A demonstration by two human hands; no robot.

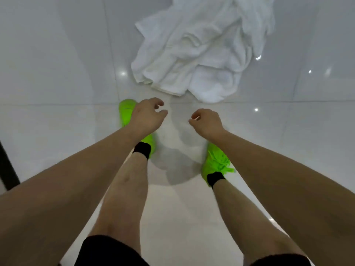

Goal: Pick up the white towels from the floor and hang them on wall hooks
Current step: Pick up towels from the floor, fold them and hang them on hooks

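Observation:
A crumpled heap of white towels (196, 52) lies on the glossy white tiled floor, just ahead of my feet. My left hand (148, 116) hangs over the floor a little short of the heap's near edge, fingers loosely curled and holding nothing. My right hand (206, 122) hangs beside it, about a hand's width to the right, also loosely curled and holding nothing. Neither hand touches the towels. No wall hooks are in view.
My two feet in bright green shoes (216, 163) with black socks stand on the tiles below my hands. A dark upright edge (7, 166) shows at the far left. Bright light spots reflect off the floor (57, 116).

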